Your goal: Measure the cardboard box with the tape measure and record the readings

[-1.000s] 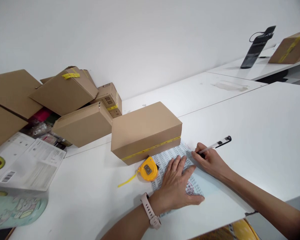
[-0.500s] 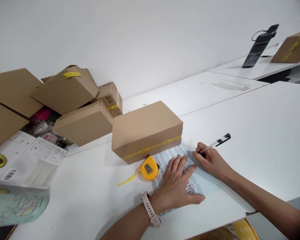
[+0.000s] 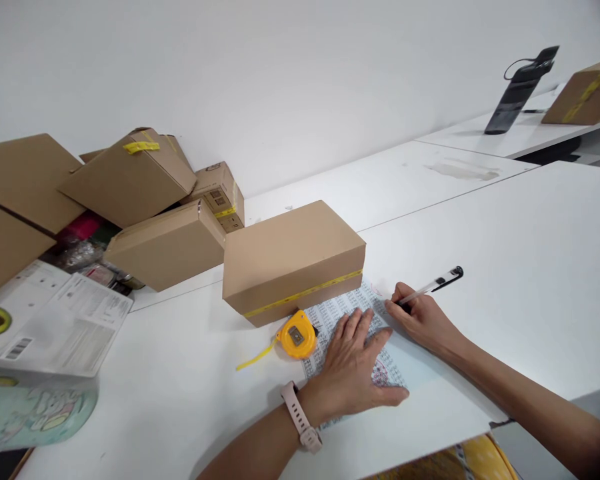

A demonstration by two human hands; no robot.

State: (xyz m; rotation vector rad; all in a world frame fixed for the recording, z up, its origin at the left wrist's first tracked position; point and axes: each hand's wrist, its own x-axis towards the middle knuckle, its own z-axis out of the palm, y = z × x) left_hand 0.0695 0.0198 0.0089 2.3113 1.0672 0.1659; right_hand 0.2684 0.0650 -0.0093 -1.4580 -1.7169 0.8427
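Note:
Spread flat, my left hand (image 3: 353, 367) presses on a sheet of paper (image 3: 330, 315) covered in rows of dark marks, with a red stamp-like mark near my thumb. My right hand (image 3: 423, 320) is closed around a pen (image 3: 436, 280) with a clear barrel and black cap, its tip side by the paper's right edge. A yellow tape measure (image 3: 298, 335) lies left of my fingers, with a short length of yellow tape pulled out. Behind the paper stands a closed cardboard box (image 3: 295, 257) with a yellow strip along its side, covering part of the sheet.
Several cardboard boxes (image 3: 130, 180) are piled at the left, above plastic-wrapped items. A white package (image 3: 75, 320) and a mint-green printed object (image 3: 35, 413) lie nearer. At the far right stand a dark water bottle (image 3: 515, 97) and a taped box (image 3: 583, 93). The table (image 3: 485, 240) is white.
The view has shifted very slightly. My left hand stays flat on the paper, and the pen in my right hand has moved only a little.

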